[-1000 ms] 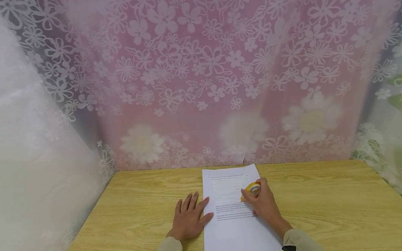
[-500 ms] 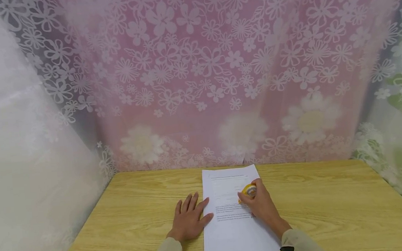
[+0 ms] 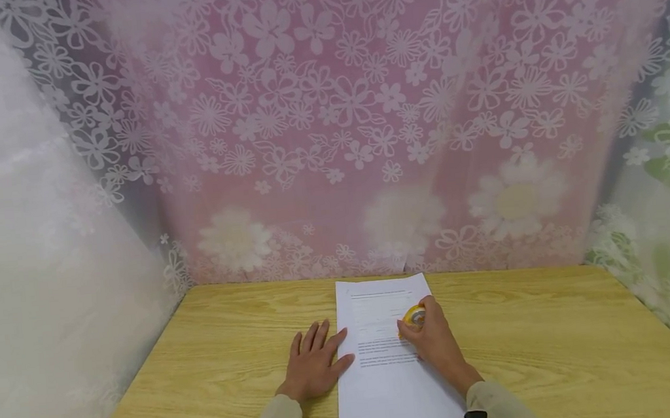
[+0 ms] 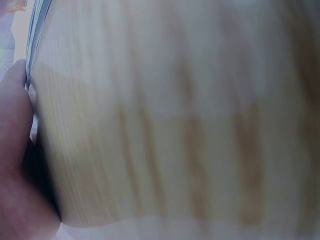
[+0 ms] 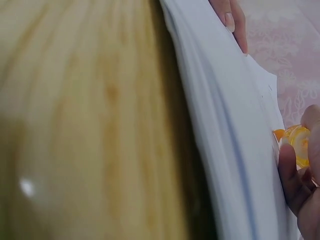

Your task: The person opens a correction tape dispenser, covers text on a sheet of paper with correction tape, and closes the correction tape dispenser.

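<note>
A stack of white printed sheets (image 3: 397, 397) lies on the wooden table. My left hand (image 3: 314, 366) rests flat with spread fingers at the stack's left edge, its thumb and index finger over the paper. My right hand (image 3: 438, 345) pinches a yellow-orange correction tape (image 3: 417, 315) between thumb and fingers, low over the upper right part of the top sheet. In the right wrist view the correction tape (image 5: 299, 142) shows its round body, its orange tip right at the paper. Fingers hide part of it. Pale blank bands run across the upper text.
Bare wood grain of the table (image 3: 570, 341) shows on both sides of the stack. A pink flowered curtain (image 3: 320, 171) hangs along the back edge, with pale sheeting (image 3: 49, 258) at the left and flowered sheeting at the right.
My right hand has slid a little to the left over the page with the correction tape, then stayed nearly in place. My left hand keeps its position.
</note>
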`<state>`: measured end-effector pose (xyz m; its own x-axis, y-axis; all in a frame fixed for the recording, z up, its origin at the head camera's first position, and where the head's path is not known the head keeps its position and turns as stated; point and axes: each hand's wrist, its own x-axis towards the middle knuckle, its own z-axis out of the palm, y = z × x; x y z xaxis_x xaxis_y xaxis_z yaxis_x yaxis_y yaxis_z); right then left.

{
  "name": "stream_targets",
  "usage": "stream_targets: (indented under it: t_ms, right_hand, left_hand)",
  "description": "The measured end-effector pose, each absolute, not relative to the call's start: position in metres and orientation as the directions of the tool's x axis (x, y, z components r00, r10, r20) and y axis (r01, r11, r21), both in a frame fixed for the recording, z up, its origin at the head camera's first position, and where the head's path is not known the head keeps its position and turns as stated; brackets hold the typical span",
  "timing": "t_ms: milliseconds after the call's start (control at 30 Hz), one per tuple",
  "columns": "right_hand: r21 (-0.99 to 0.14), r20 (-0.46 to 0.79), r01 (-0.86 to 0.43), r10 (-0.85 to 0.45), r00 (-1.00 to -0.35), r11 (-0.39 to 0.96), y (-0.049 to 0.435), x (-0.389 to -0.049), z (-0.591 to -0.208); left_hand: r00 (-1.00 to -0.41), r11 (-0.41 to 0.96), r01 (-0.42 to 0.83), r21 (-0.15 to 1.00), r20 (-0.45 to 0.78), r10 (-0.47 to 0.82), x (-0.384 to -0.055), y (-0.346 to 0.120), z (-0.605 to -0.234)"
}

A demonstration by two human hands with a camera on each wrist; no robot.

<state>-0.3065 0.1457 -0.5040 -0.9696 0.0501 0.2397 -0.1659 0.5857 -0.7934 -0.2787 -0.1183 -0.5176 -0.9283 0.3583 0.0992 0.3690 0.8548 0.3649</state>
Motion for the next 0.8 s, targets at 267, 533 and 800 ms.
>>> stream_targets:
  t_ms: [267, 533, 800]
  right_hand:
    - [-0.795, 0.250, -0.159, 0.077, -0.965, 0.585, 0.1465, -0.3063, -0.5050]
    - [-0.886, 0.148, -0.078, 0.120, -0.982, 0.458, 0.1539, -0.3059, -0.5114]
    - [-0.869, 0.141, -0.086, 0.078, -0.987, 0.488, 0.1499, -0.3055, -0.5079]
  left_hand:
    - [-0.930, 0.856, 0.364, 0.366, 0.096, 0.355, -0.2790, -0.1195, -0.5185]
    - [-0.916, 0.840, 0.399, 0.366, 0.134, 0.377, -0.2772, -0.1190, -0.5156]
    - [-0.920, 0.843, 0.392, 0.368, 0.132, 0.370, -0.2781, -0.1188, -0.5190]
